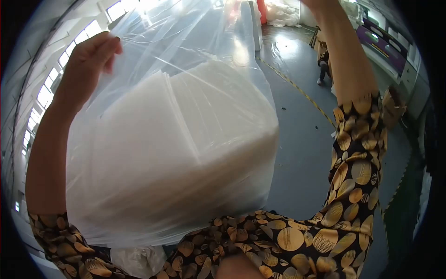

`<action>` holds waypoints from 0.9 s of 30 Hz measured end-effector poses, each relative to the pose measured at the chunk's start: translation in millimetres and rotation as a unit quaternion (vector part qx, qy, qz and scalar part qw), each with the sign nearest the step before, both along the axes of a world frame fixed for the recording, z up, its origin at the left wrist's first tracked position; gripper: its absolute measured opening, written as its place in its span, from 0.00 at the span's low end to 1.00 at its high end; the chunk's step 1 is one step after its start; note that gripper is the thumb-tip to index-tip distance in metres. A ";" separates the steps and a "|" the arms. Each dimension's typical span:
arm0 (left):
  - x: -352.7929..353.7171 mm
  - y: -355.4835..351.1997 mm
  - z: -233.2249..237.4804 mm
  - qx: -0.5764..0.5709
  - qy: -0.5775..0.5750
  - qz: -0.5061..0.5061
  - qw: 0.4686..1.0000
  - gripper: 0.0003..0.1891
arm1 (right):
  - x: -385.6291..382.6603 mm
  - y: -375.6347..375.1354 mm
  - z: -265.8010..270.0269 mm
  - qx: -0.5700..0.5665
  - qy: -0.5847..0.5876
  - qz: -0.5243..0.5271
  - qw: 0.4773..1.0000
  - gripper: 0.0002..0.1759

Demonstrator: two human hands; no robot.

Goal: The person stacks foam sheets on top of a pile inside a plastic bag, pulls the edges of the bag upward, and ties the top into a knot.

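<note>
A large clear plastic bag point(153, 60) stands in front of my chest, with white sheet-like material point(139, 121) inside, packed in two blocks side by side. My left hand point(95, 58) pinches the bag's upper left edge, fingers closed on the film. At the top edge of the view, only the base of my right hand point(320, 3) shows, raised high. Its fingers lie outside the picture, so what it touches is hidden. The film above the white blocks is pulled up and creased.
A crumpled clear plastic bundle point(138, 260) lies below the bag, by my left sleeve. On the right are a grey floor point(297, 162) with a yellow-black tape line point(297, 87), a cardboard box point(392, 107) and a purple panel point(381, 49). A person's leg point(322, 72) shows farther back.
</note>
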State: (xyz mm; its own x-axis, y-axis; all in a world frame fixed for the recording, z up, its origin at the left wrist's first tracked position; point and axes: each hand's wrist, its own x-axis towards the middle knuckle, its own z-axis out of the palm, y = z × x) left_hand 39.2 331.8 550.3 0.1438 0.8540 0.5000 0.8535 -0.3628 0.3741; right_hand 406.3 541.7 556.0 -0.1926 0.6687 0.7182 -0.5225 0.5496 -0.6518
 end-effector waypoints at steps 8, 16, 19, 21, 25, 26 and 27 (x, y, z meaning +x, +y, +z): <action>7.1 -43.1 -27.1 0.018 0.143 0.074 0.987 0.58 | -155.4 -45.4 -103.0 0.079 -0.206 0.050 0.974 0.67; -5.3 23.3 -61.2 -0.148 -0.106 -0.017 0.983 0.32 | -327.1 -67.7 -22.7 0.542 -0.261 -0.355 0.715 0.03; -15.3 18.5 -49.4 -0.146 -0.135 0.000 0.980 0.19 | -298.1 -98.8 -24.3 0.533 -0.338 -0.351 0.692 0.18; 11.6 21.0 -35.7 -0.069 -0.135 0.004 0.988 0.15 | -251.8 -87.5 -37.3 0.413 -0.230 -0.256 0.843 0.29; -0.2 36.2 -18.8 -0.033 -0.139 0.030 0.989 0.13 | -222.0 -76.2 -91.6 0.105 -0.244 0.134 0.955 0.69; 1.9 40.2 -10.9 -0.007 -0.107 0.054 0.993 0.13 | -234.4 -80.4 -105.8 0.099 -0.244 0.145 0.954 0.70; 6.4 44.3 -3.0 0.019 -0.074 0.078 0.994 0.14 | -239.2 -93.4 -110.1 0.046 -0.249 0.154 0.955 0.68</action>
State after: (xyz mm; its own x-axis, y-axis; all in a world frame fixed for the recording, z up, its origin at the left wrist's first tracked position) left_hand 45.6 376.1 547.3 -0.0664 0.8401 0.5384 0.8371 -0.2467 0.4882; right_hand 167.1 448.4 445.9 -0.7030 0.4641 0.5389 -0.3059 0.4868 -0.8182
